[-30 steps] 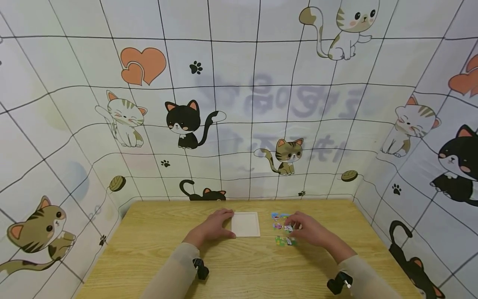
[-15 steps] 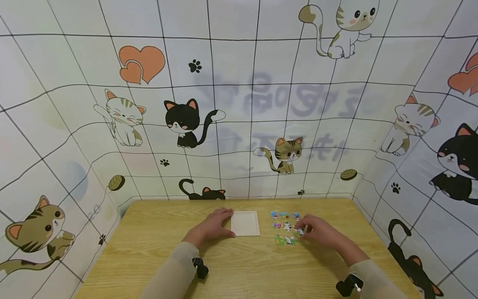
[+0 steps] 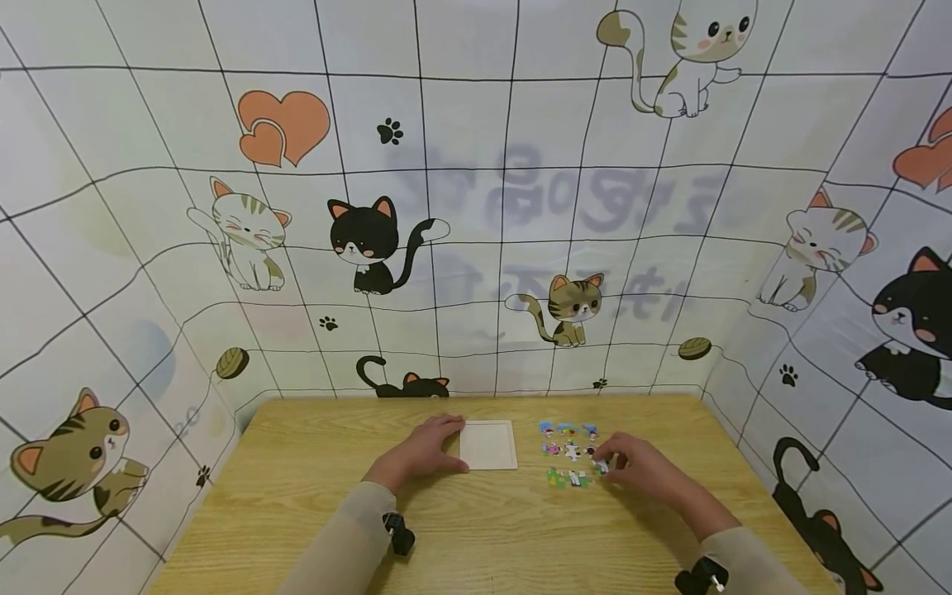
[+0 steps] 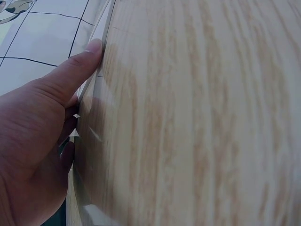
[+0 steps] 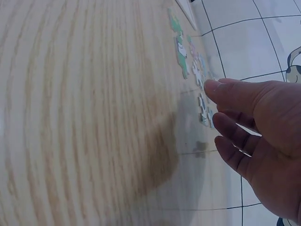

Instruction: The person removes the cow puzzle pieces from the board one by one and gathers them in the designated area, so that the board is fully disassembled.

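Observation:
In the head view, a pale square puzzle frame (image 3: 487,445) lies on the table. My left hand (image 3: 420,450) holds its left side, fingers at the far corner and thumb at the near one; the left wrist view shows the thumb (image 4: 77,66) along the frame's edge. To the right, small colourful jigsaw pieces lie in rough rows, among them a white star-like piece (image 3: 572,451) and a green one (image 3: 556,478). My right hand (image 3: 640,469) pinches a jigsaw piece (image 3: 602,468) at the row's near right end, partly hidden by the fingertips.
The wooden table (image 3: 476,529) runs back to a white gridded wall sheet (image 3: 476,207) printed with cartoon cats. More sheet encloses the left and right sides. A black wrist mount (image 3: 399,535) sits on the left sleeve.
My right hand has moved right, then slightly nearer, with the piece, off the middle pieces. More pieces on the right now show. My left hand stays on the frame.

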Tool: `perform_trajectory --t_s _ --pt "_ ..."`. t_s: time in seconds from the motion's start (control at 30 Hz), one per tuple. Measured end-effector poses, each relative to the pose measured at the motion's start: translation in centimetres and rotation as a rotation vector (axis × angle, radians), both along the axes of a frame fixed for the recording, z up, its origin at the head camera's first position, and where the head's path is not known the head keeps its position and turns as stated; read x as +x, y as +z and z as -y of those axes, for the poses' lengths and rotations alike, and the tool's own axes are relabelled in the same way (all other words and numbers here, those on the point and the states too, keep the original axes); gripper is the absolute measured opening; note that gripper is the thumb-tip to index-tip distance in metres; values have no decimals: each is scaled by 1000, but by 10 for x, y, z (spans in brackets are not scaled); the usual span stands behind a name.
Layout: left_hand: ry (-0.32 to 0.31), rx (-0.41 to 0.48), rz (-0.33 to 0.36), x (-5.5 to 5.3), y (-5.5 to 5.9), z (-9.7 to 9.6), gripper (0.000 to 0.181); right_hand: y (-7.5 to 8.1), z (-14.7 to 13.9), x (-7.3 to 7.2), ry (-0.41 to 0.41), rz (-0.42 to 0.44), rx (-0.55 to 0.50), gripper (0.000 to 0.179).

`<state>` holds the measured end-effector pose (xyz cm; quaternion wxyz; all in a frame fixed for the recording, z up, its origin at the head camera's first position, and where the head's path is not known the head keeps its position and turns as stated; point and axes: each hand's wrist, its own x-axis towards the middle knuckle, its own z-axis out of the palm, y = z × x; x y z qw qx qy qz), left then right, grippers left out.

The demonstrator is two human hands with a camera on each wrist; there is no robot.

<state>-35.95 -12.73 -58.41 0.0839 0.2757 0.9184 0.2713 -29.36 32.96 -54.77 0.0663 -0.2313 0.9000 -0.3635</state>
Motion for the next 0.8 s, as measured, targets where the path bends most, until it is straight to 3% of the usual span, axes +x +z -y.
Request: perform_trajectory --t_s 0.37,0.6,0.8 --pt "5 -5 14 6 6 -1 93 -7 0 4 -54 71 0 25" --pt "9 2 14 6 7 -1 93 -10 -5 5 -12 80 -15 26" --pt "13 13 25 5 5 -1 94 -9 -4 4 -21 90 -4 26"
